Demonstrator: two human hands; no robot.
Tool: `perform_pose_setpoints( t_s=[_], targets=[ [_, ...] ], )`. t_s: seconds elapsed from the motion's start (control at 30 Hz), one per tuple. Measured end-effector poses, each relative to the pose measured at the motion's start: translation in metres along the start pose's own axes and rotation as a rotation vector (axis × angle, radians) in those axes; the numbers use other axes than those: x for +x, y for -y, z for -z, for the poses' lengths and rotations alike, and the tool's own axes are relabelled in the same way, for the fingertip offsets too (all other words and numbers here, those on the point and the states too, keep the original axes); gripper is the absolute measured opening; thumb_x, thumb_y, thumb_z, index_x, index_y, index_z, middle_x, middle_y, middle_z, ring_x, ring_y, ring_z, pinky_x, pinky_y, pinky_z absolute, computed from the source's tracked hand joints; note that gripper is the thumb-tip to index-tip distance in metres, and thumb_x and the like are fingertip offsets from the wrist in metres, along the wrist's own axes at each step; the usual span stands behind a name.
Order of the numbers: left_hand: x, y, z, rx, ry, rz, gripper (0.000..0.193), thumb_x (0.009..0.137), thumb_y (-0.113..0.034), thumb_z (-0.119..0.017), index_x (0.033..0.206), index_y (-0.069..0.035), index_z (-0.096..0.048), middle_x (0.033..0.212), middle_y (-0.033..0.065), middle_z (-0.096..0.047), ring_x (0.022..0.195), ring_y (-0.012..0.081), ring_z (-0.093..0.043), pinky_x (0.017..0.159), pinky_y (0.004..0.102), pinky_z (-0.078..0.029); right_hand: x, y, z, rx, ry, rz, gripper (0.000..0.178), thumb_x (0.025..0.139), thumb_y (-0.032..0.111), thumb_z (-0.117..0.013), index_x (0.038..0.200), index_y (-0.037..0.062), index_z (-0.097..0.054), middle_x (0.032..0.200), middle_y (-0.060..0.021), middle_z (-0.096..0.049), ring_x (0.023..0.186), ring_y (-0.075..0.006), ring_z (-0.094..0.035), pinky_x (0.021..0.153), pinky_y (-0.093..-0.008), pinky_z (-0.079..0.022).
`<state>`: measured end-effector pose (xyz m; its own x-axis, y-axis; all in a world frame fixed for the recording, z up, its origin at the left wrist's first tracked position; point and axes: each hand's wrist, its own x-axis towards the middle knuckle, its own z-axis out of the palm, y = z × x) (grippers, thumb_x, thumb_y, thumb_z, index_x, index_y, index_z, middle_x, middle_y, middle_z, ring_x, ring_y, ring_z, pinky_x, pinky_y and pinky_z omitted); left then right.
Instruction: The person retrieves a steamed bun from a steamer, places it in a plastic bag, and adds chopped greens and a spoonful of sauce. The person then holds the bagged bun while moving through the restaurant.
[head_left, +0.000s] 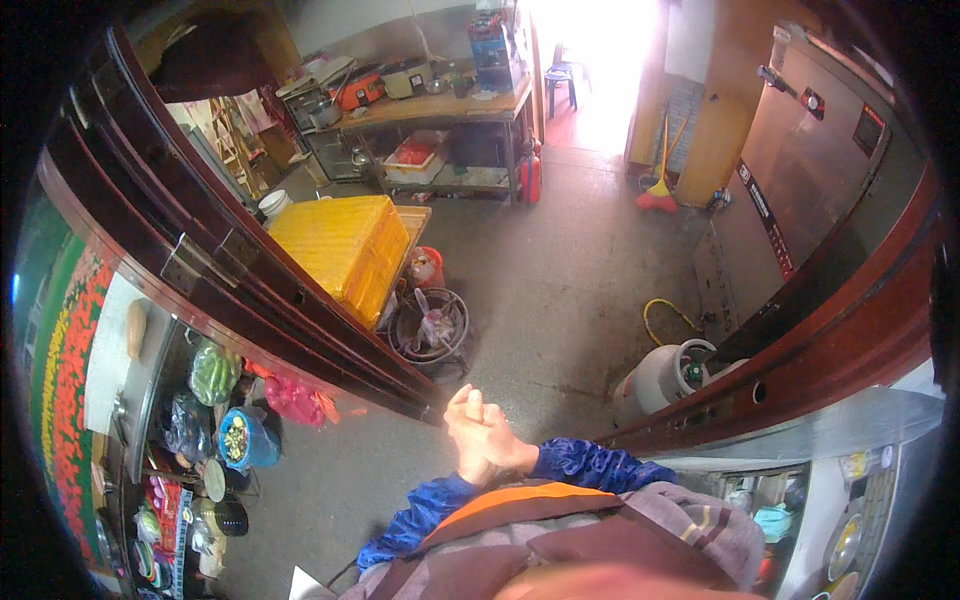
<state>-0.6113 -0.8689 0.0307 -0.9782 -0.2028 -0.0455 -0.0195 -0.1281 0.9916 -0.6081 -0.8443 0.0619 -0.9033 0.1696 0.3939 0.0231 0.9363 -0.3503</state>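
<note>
My left hand [468, 424] and my right hand [508, 447] are clasped together in front of my body, with their fingers folded against each other. No object shows in or between them. Blue sleeves cover both forearms, and a striped garment with an orange edge lies below. Past my hands, to the left, stands a dark round bin [398, 335] with a plastic bag [437, 325] in it. Neither hand touches it. A dark red door frame [330, 355] runs along the left.
Yellow box [340, 250] and orange bucket [424, 262] stand ahead left; a gas cylinder [655, 380] stands right. A workbench [440, 115] with appliances lines the back. Blue bucket [258, 445] and vegetable bag [214, 374] sit left. A broom [659, 193] and grey cabinet [800, 170] are farther right.
</note>
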Motion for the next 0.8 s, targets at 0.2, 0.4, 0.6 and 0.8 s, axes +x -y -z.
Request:
perform_pose_setpoints(
  t_s=[0.2,0.4,0.6,0.8],
  targets=[
    [-0.006,-0.017,-0.001,-0.008,0.146,-0.22,0.048,0.085,-0.005,-0.062,0.129,-0.003,-0.042,0.097,0.0053,-0.053,0.085,0.0163,-0.058,0.076,0.0294,-0.05,0.005,-0.048,-0.015,1.674,0.522,-0.369,0.031,0.092,0.027,-0.049,0.111,0.0037,-0.054,0.107,-0.0113,-0.056,0.098,-0.0254,-0.055,0.084,-0.0369,-0.043],
    [0.003,-0.046,-0.005,-0.505,0.1,0.003,0.038,0.094,-0.011,-0.052,0.129,0.0,-0.041,0.11,0.0111,-0.058,0.099,0.0216,-0.058,0.091,0.0337,-0.047,0.022,-0.04,0.022,2.679,0.734,-0.755,0.024,0.095,0.02,-0.048,0.109,0.0018,-0.054,0.105,-0.011,-0.06,0.102,-0.0232,-0.056,0.089,-0.0322,-0.045],
    [0.004,-0.078,0.003,-0.7,0.05,0.088,0.023,0.094,-0.027,-0.055,0.106,-0.009,-0.049,0.081,0.0023,-0.054,0.075,0.0161,-0.055,0.072,0.0319,-0.049,0.034,-0.021,0.06,2.704,1.071,-0.546,0.031,0.096,0.012,-0.042,0.125,-0.0005,-0.045,0.13,-0.0125,-0.048,0.119,-0.022,-0.046,0.104,-0.0323,-0.036],
    [0.004,-0.083,0.013,-0.861,0.062,0.223,0.032,0.095,-0.044,-0.047,0.078,-0.016,-0.046,0.061,-0.0027,-0.043,0.056,0.0126,-0.044,0.062,0.0309,-0.043,0.018,-0.027,0.04,2.574,1.131,-0.62,0.024,0.095,0.009,-0.046,0.118,0.003,-0.049,0.118,-0.0048,-0.051,0.112,-0.0142,-0.048,0.1,-0.0277,-0.038]
  ],
)
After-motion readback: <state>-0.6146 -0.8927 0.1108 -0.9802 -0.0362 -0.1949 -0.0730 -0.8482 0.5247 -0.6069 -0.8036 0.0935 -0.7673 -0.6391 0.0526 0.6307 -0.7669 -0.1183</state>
